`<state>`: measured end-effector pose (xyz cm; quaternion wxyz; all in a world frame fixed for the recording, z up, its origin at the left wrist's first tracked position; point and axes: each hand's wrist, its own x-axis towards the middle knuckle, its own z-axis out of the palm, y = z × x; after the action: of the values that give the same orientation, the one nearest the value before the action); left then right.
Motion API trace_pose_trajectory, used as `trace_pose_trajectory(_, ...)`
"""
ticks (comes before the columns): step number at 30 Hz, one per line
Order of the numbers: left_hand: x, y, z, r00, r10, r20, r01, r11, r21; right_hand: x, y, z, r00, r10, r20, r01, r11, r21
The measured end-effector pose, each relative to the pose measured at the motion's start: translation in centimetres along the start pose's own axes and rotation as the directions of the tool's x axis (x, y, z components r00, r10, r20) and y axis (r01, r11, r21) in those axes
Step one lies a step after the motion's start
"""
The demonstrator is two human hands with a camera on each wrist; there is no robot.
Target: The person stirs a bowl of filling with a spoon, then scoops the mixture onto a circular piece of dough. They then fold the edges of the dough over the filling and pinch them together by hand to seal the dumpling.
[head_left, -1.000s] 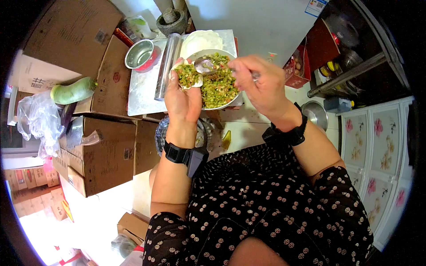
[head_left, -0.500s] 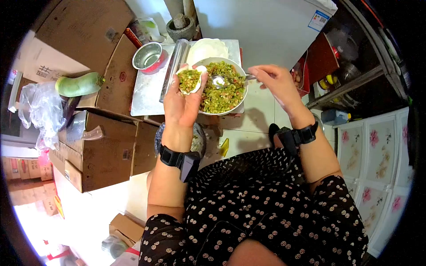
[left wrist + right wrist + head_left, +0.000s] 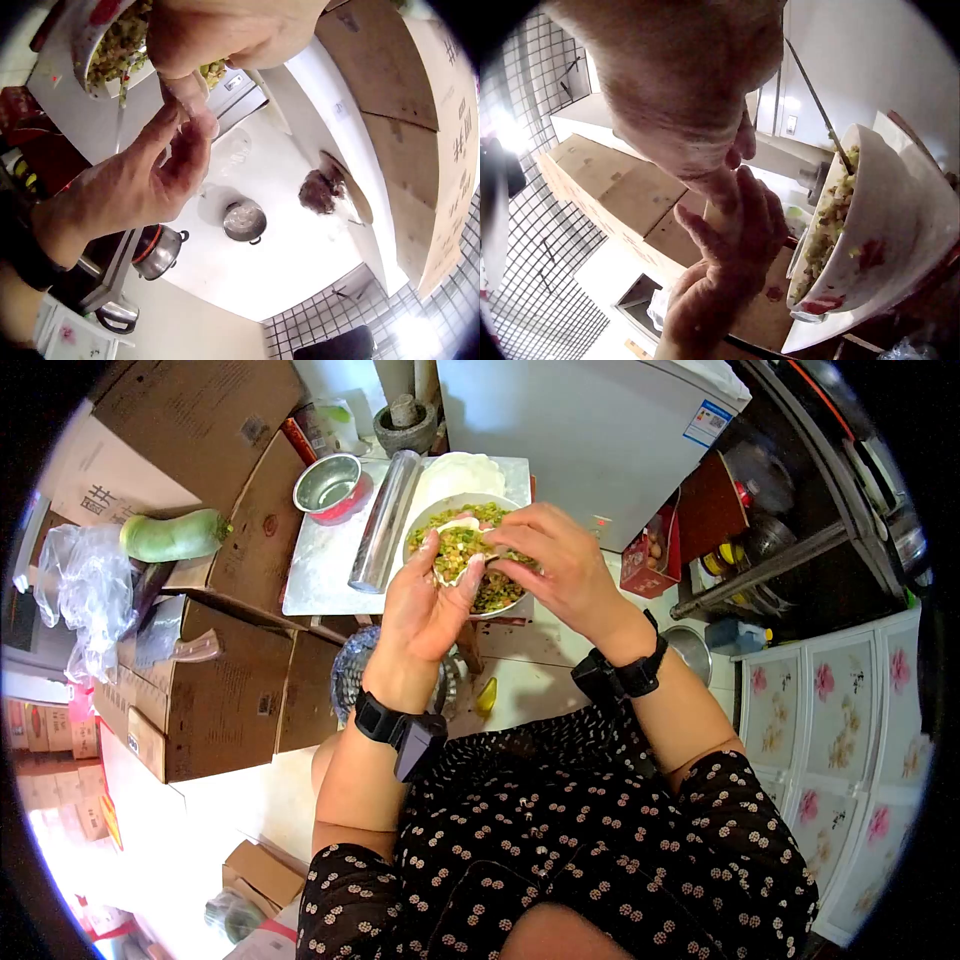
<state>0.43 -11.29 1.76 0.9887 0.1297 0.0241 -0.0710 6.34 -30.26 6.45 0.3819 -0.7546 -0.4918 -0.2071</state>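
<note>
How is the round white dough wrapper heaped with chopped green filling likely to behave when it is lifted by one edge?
Probably floppy: the round white dough wrapper curves to the cupped left hand. Likely tear-prone, being thin where the right hand pinches its rim. The chopped green filling sits loose, so tipping may spill it.

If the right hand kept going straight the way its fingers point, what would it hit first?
The filled dumpling wrapper cupped in the left hand. The right hand seems to pinch its near edge with its fingertips. Beyond it, probably the left hand itself.
</note>
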Motion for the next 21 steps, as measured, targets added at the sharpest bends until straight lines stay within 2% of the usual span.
trace_pose_trajectory(7,-0.5,1.1,-1.1,0.987,-0.154,0.041,0.151,0.985,0.078,0.7,0.3,0.8,0.994,-0.074,0.08,0.068,0.994,0.081)
trace_pose_trajectory(10,-1.0,1.1,0.0,0.993,-0.118,0.001,0.117,0.988,0.1,0.9,0.5,1.5,0.993,-0.095,0.066,0.087,0.989,0.123)
trace_pose_trajectory(13,-1.1,0.8,1.4,0.978,0.017,-0.206,0.067,0.916,0.395,1.3,1.0,2.1,0.995,-0.073,0.063,0.06,0.98,0.19)
trace_pose_trajectory(19,-0.5,1.6,0.4,0.991,0.033,-0.129,0.026,0.901,0.434,1.6,1.7,3.0,0.99,-0.095,0.102,0.074,0.978,0.196)
trace_pose_trajectory(21,-0.2,1.7,0.2,0.986,0.055,-0.16,0.009,0.928,0.372,1.8,1.7,3.2,0.993,-0.07,0.09,0.051,0.978,0.203)
